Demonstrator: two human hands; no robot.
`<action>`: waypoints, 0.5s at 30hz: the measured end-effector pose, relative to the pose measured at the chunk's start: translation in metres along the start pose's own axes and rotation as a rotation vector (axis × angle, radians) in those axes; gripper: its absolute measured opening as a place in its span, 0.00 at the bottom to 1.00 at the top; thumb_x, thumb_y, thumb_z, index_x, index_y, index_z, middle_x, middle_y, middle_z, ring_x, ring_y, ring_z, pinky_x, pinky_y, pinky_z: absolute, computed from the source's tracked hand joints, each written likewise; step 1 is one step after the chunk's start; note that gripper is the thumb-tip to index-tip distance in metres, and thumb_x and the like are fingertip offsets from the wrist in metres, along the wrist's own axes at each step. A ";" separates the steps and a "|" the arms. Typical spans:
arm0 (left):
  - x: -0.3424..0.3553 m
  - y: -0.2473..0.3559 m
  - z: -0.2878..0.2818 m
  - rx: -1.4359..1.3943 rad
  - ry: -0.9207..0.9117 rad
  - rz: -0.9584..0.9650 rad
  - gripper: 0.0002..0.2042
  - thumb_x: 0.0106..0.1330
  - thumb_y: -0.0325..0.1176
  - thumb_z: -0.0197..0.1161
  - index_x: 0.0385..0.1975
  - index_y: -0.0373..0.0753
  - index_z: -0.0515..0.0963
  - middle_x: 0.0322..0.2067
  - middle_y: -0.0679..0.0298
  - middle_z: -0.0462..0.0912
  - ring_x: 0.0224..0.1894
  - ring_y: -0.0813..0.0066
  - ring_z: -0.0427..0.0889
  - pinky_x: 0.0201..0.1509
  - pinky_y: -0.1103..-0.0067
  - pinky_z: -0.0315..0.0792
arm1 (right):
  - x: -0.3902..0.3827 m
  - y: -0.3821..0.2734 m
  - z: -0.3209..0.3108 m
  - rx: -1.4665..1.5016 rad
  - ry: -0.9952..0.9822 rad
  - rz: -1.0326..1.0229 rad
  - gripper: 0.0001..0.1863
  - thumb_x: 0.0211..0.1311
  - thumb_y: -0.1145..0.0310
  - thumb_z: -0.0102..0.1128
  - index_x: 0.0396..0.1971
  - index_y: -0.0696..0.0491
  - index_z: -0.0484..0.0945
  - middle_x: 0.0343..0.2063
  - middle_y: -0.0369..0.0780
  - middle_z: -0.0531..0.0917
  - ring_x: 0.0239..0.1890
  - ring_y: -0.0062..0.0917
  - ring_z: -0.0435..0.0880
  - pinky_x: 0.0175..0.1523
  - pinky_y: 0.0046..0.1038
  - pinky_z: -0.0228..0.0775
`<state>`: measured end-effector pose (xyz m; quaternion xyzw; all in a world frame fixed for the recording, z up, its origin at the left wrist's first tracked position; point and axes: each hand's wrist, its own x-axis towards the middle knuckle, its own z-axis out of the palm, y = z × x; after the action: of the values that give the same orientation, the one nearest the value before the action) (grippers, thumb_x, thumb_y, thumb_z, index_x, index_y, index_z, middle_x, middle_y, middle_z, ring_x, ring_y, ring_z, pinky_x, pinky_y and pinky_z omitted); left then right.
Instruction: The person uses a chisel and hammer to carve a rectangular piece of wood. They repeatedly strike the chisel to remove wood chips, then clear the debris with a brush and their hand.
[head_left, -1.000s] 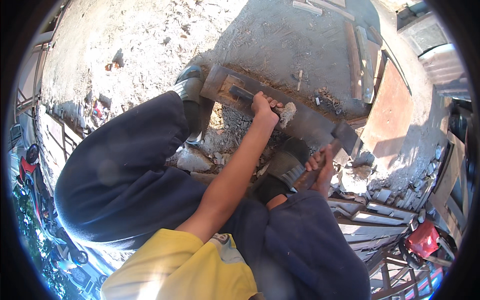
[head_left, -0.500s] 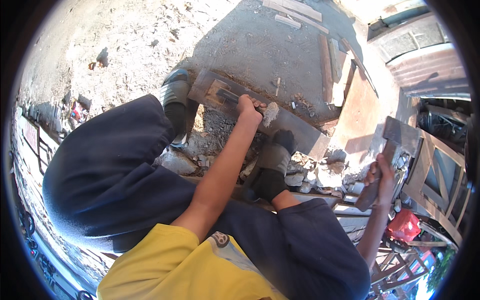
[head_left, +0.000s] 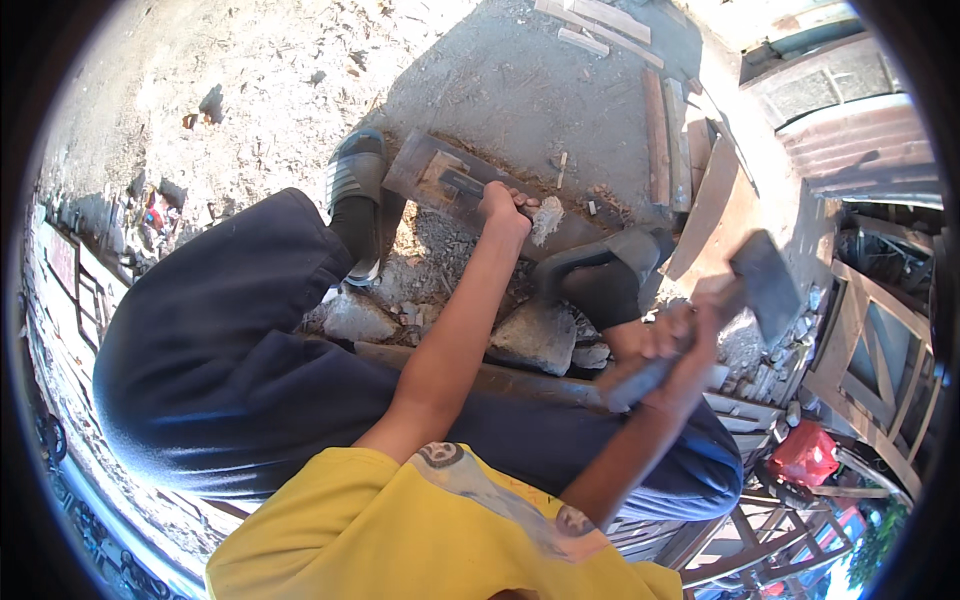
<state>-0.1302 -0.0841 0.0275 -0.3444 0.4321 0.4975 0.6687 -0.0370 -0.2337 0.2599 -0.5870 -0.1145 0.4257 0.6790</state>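
Observation:
My left hand (head_left: 508,203) is closed around a chisel (head_left: 462,182), whose pale, frayed butt (head_left: 547,219) sticks out past the fist. The blade end points up and left over a recess (head_left: 437,172) cut in a dark wooden board (head_left: 410,180). Gripped in my right hand (head_left: 682,335) is a mallet with a dark block-shaped head (head_left: 768,290); both are smeared by motion. The mallet hangs in the air right of the board, apart from the chisel. My right foot, in a dark slide sandal (head_left: 640,252), is over the board's right part.
My other sandal (head_left: 357,165) is by the board's left end. Wood strips (head_left: 656,135) and a flat panel (head_left: 710,205) lie beyond on the right. Rubble, including a stone (head_left: 535,335), lies nearer me. At far right are a wooden frame (head_left: 850,330) and a red bag (head_left: 805,452).
My right hand has swung the mallet leftward, closer to the board. My right foot has shifted to the right along the board. The left hand keeps its hold on the chisel, nearly in place.

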 end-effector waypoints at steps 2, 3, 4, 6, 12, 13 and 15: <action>0.004 0.004 -0.011 0.063 0.003 0.051 0.04 0.55 0.24 0.40 0.21 0.40 0.59 0.17 0.66 0.57 0.13 0.77 0.55 0.17 0.76 0.56 | 0.011 0.054 0.007 -0.106 0.018 0.254 0.09 0.60 0.66 0.54 0.32 0.54 0.66 0.16 0.36 0.68 0.13 0.20 0.67 0.16 0.25 0.62; 0.006 0.006 -0.020 0.076 0.030 0.070 0.04 0.56 0.24 0.40 0.20 0.40 0.58 0.16 0.67 0.56 0.13 0.77 0.55 0.17 0.76 0.56 | 0.012 0.080 0.002 -0.114 -0.012 0.363 0.09 0.59 0.66 0.54 0.33 0.55 0.66 0.16 0.36 0.68 0.13 0.20 0.67 0.16 0.24 0.62; 0.005 0.008 -0.019 0.087 0.045 0.087 0.04 0.56 0.25 0.41 0.20 0.40 0.58 0.16 0.67 0.56 0.13 0.78 0.55 0.18 0.76 0.56 | 0.010 0.103 -0.003 -0.145 0.008 0.415 0.10 0.59 0.65 0.54 0.32 0.54 0.65 0.16 0.36 0.68 0.13 0.20 0.67 0.17 0.24 0.62; 0.008 0.011 -0.021 0.084 -0.034 0.078 0.05 0.58 0.26 0.42 0.20 0.42 0.58 0.15 0.68 0.55 0.13 0.78 0.54 0.18 0.76 0.56 | 0.010 0.134 -0.008 -0.214 0.027 0.505 0.10 0.60 0.63 0.54 0.30 0.52 0.65 0.16 0.35 0.68 0.13 0.20 0.67 0.17 0.24 0.63; 0.013 0.007 -0.006 0.015 -0.048 0.086 0.09 0.58 0.26 0.40 0.16 0.44 0.53 0.14 0.70 0.52 0.13 0.78 0.52 0.19 0.77 0.56 | 0.037 0.127 -0.017 -0.085 0.090 0.509 0.11 0.60 0.62 0.54 0.28 0.52 0.64 0.16 0.36 0.68 0.13 0.20 0.67 0.17 0.24 0.63; 0.013 0.007 -0.006 0.030 -0.046 0.094 0.10 0.58 0.26 0.40 0.16 0.44 0.53 0.14 0.70 0.52 0.13 0.79 0.52 0.19 0.77 0.56 | 0.045 0.120 -0.013 -0.088 0.060 0.487 0.11 0.60 0.63 0.53 0.29 0.53 0.64 0.16 0.36 0.68 0.13 0.21 0.68 0.17 0.25 0.63; 0.012 0.004 -0.010 0.085 -0.039 0.087 0.10 0.58 0.26 0.40 0.16 0.44 0.53 0.13 0.70 0.52 0.13 0.79 0.52 0.19 0.77 0.57 | 0.055 0.106 -0.005 -0.084 0.033 0.431 0.11 0.61 0.64 0.52 0.30 0.54 0.64 0.16 0.38 0.69 0.13 0.22 0.68 0.17 0.26 0.63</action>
<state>-0.1349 -0.0873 0.0120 -0.2870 0.4544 0.5139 0.6686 -0.0470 -0.2039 0.1444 -0.6326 0.0072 0.5462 0.5490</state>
